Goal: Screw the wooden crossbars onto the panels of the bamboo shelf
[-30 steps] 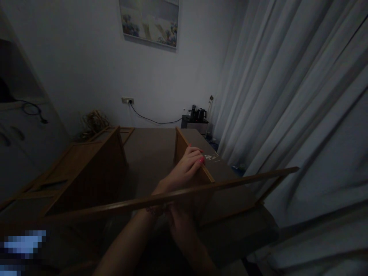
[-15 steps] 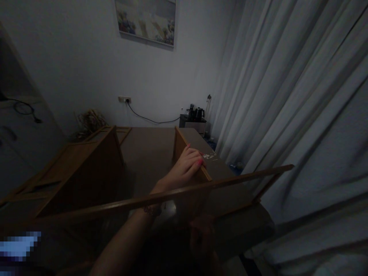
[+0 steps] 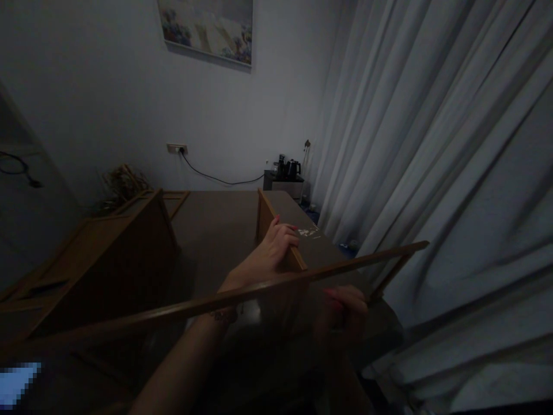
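Observation:
My left hand reaches over a long wooden rail and is closed over the top edge of an upright wooden panel standing on the table. The rail runs across the view and belongs to a wooden frame, whose short end piece drops at the right. Behind this frame, low and in shadow, my right hand is curled with fingers pressed together near the panel's near end. What it holds, if anything, is too dark to see. Small pale pieces lie on the table just right of the panel.
On the left of the brown table stands a larger wooden panel assembly. Beyond the table's far right corner are dark appliances on a small cabinet. A pale curtain hangs along the right side.
My right hand has moved up and to the right, towards the frame's right end. My left hand stays on the panel's top edge. The whole view has shifted slightly.

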{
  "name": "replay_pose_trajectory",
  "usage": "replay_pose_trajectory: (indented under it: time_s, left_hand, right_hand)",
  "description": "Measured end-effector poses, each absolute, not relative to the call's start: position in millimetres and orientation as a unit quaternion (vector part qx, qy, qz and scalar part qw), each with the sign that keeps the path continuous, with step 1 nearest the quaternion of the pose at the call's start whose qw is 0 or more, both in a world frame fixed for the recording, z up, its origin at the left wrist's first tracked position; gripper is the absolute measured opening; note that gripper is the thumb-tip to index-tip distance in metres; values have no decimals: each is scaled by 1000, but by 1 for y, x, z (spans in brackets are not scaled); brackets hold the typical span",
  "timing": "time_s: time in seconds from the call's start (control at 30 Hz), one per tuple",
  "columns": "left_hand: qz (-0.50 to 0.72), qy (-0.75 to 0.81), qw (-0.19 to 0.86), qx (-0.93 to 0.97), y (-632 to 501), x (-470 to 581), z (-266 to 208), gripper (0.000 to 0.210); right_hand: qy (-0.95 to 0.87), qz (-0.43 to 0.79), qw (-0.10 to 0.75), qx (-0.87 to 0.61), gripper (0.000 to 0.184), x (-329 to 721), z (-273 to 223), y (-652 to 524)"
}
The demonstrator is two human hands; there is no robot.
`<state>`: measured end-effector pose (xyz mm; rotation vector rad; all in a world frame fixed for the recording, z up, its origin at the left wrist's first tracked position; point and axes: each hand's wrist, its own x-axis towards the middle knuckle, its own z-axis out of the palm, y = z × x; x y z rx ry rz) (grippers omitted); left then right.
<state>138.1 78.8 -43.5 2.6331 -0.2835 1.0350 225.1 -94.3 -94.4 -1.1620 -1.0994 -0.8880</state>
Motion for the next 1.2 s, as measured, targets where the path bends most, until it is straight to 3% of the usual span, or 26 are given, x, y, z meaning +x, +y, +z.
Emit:
replay_pose_trajectory:
  time_s: [0.23, 0.4, 0.63, 0.9, 1.2]
  left_hand:
    - [363, -63, 111, 923, 72, 136, -43, 52]
    - [369, -42, 82, 925, 72, 137, -45, 38]
    - [371, -54, 114, 920, 71, 138, -46, 31]
    - [378, -90, 178, 904, 71, 143, -47, 35]
    - [402, -62, 139, 903, 71, 150, -53, 34]
  right_hand:
    - [-487, -398, 594, -502, 11, 228, -94, -87]
    - [-494, -386, 599, -498, 11, 230, -92, -85]
    - [-507, -400, 586, -490, 10, 228, -87, -84]
    - [-512, -406, 567, -502, 10, 224, -82, -83]
    - [-484, -354, 607, -523, 8, 222, -93, -82]
